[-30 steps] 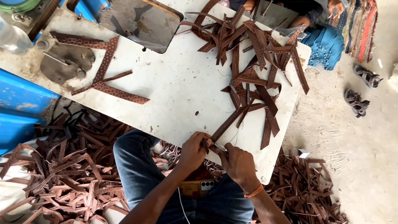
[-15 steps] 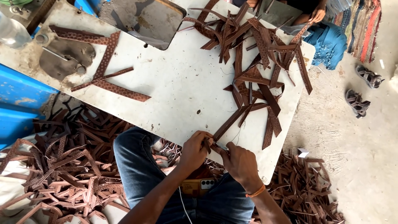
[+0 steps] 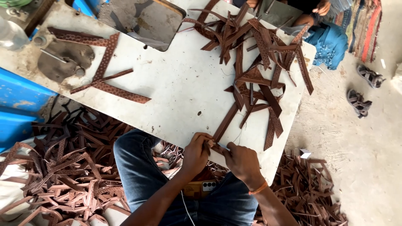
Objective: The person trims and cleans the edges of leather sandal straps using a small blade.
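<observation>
My left hand [image 3: 196,154] and my right hand [image 3: 241,161] meet at the near edge of a white worktable [image 3: 176,83]. Both pinch the near end of a long brown leather strip [image 3: 226,121] that runs diagonally up the table towards a heap of similar brown strips [image 3: 259,62]. A small pale object shows between my fingers; I cannot tell what it is. An orange band sits on my right wrist. My knees in blue jeans [image 3: 138,167] are under the table edge.
Patterned brown strips [image 3: 104,75] and a grey metal plate [image 3: 63,62] lie at the table's left. A dark square plate [image 3: 142,19] sits at the far side. Cut strips [image 3: 63,167] cover the floor. Another person's hand [image 3: 322,7] and sandals [image 3: 360,102] are at right.
My hands have stayed at the table edge on the same strip, with only slight finger movement. The view shifted a little.
</observation>
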